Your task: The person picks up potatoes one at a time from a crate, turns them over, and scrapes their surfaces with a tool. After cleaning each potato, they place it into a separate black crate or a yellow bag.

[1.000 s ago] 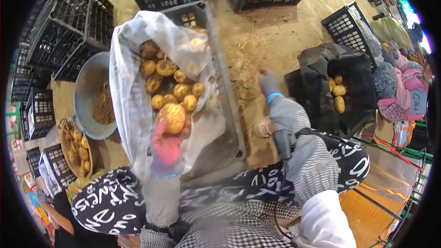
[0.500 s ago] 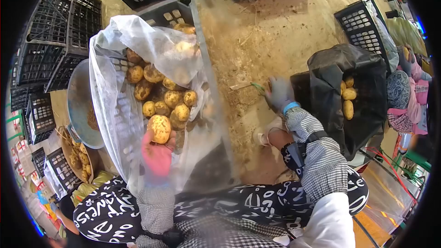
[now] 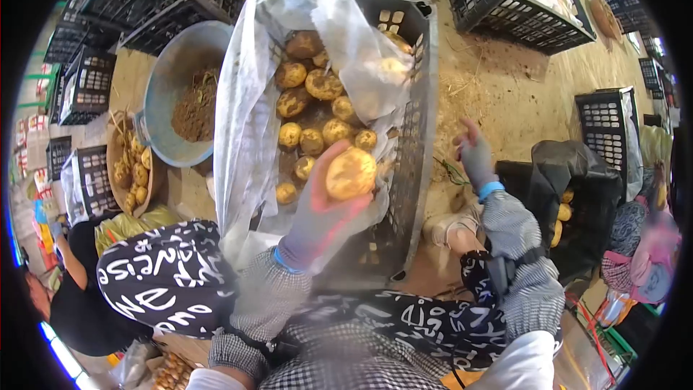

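My left hand [image 3: 325, 206], in a grey and pink glove, is wrapped round a large yellow potato [image 3: 351, 173]. It is above the near part of a black crate [image 3: 422, 130] lined with a whitish sheet [image 3: 242, 79]. Several soil-marked potatoes [image 3: 323, 84] lie inside that crate. My right hand [image 3: 474, 157], in a grey glove, is over the floor to the right of the crate, its fingers apart and nothing in them. A small green scrap [image 3: 453, 172] lies just left of it.
A blue basin [image 3: 155, 101] with soil and a basket [image 3: 115, 173] of potatoes stand left. At right, black sheeting [image 3: 577, 166] surrounds more potatoes. Black crates [image 3: 505, 11] stand at the back. Co-workers are at the left [image 3: 79, 274] and right [image 3: 650, 253].
The view has shifted, so the lined crate appears farther right. My left hand has lifted its potato closer to the camera. My right hand remains beside the crate, with its fingers spread differently.
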